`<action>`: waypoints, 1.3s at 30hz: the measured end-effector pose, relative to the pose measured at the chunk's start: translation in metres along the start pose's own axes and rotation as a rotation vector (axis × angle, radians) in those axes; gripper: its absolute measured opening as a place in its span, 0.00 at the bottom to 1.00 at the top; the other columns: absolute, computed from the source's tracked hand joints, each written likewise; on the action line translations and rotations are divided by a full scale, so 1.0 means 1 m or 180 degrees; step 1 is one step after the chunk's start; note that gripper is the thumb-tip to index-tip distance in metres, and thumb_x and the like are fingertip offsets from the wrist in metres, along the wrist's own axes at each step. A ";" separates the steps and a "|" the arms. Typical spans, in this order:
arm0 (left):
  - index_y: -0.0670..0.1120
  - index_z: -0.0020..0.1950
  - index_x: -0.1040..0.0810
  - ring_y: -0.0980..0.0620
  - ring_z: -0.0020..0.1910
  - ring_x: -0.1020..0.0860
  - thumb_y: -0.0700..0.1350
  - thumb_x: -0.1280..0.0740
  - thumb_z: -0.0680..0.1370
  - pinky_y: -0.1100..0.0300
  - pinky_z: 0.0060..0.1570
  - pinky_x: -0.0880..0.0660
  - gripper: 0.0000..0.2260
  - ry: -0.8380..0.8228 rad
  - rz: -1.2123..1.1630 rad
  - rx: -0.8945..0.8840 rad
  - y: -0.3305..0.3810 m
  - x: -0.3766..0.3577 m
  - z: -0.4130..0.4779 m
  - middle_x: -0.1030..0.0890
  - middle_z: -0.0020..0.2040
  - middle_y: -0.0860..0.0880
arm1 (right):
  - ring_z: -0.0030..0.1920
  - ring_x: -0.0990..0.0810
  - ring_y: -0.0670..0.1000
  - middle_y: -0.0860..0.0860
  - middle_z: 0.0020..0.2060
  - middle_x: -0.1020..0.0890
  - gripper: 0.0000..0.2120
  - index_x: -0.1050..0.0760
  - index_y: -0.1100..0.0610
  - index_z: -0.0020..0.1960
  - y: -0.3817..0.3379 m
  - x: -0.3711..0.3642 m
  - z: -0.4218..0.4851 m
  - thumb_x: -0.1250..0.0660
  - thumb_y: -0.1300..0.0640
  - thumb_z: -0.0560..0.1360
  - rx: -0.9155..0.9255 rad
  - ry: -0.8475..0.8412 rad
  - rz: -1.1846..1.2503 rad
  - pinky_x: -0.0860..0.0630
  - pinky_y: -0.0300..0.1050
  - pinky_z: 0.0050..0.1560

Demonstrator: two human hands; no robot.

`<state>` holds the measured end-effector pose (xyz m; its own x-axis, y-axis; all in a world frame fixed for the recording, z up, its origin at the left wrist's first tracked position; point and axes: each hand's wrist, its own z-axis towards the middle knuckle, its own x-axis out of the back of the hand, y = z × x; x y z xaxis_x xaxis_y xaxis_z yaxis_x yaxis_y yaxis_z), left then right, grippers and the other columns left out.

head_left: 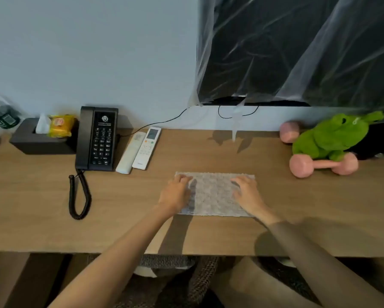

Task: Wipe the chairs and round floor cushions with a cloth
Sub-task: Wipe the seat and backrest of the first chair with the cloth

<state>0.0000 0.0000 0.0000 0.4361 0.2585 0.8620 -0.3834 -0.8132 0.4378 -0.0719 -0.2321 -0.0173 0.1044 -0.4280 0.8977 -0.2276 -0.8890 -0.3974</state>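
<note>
Both hands rest on a flat, rectangular textured cloth (pixel 213 194).

Cloth (pixel 215 194) spread on the bench (pixel 31 207), midway along it and nearer the front edge.
The left hand (pixel 175 194) rests on its left end, the right hand (pixel 247 194) on its right end. Toward the back left stands a telephone (pixel 97 138), with two remotes (pixel 146 148) just right of it and a tissue box (pixel 31 141) left of it. Near the right edge a plush toy (pixel 333 136) sits on the front dumbbell (pixel 322 164).
</note>
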 end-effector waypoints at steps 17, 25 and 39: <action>0.46 0.63 0.26 0.45 0.56 0.28 0.48 0.34 0.78 0.57 0.52 0.35 0.15 0.0344 -0.0274 0.0342 -0.016 -0.013 0.031 0.24 0.54 0.45 | 0.63 0.35 0.50 0.45 0.59 0.27 0.15 0.29 0.49 0.64 0.002 0.003 0.032 0.38 0.51 0.77 -0.0064 -0.0377 -0.0690 0.40 0.49 0.63; 0.44 0.44 0.26 0.56 0.38 0.27 0.38 0.28 0.73 0.66 0.37 0.32 0.07 0.1182 -0.1960 0.0339 -0.023 0.042 -0.037 0.24 0.39 0.52 | 0.43 0.22 0.48 0.43 0.38 0.22 0.13 0.34 0.44 0.50 -0.029 0.031 0.001 0.31 0.51 0.73 0.0507 0.0279 0.0159 0.28 0.52 0.57; 0.49 0.50 0.21 0.57 0.45 0.19 0.46 0.26 0.72 0.66 0.39 0.24 0.09 0.1689 -0.3410 0.1299 -0.067 0.060 -0.211 0.18 0.45 0.54 | 0.46 0.16 0.49 0.50 0.44 0.15 0.10 0.20 0.54 0.47 -0.129 0.016 -0.137 0.24 0.55 0.68 -0.0884 0.0044 0.3571 0.20 0.47 0.49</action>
<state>-0.1202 0.1796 0.0764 -0.0443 0.9857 0.1623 0.2790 -0.1438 0.9494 -0.1737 -0.1017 0.0745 -0.3014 -0.9510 0.0692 -0.3909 0.0570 -0.9187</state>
